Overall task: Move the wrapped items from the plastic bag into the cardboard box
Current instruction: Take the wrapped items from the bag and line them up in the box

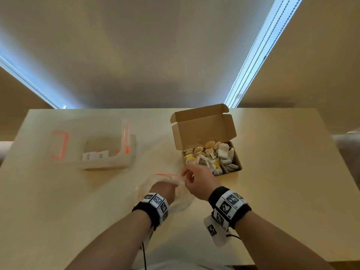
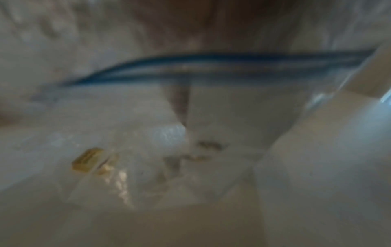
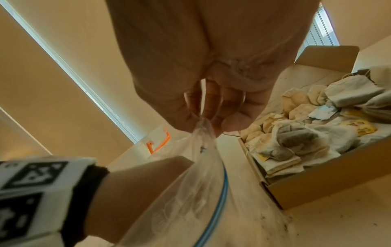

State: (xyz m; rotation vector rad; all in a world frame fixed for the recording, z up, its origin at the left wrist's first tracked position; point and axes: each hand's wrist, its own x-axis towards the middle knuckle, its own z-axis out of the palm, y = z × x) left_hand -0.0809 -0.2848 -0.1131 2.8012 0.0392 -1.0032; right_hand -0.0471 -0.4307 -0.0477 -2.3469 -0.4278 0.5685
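An open cardboard box (image 1: 239,163) stands right of centre on the table, heaped with wrapped tea bags (image 1: 212,154). The right wrist view shows the box (image 3: 328,187) and the tea bags (image 3: 306,142) close up. A clear plastic zip bag (image 1: 182,200) lies just in front of the box. My left hand (image 1: 164,187) reaches inside it, and its fingers are hidden. My right hand (image 1: 186,175) pinches the bag's rim (image 3: 204,132) and lifts it. In the blurred left wrist view, the bag's blue zip strip (image 2: 211,66) and a small yellow-tagged item (image 2: 88,160) show.
A clear plastic tub (image 1: 109,154) with orange latches sits at the left of the pale table (image 1: 282,172). Dark crumbs dot the table beside the box. A window blind and wall rise behind the table's far edge.
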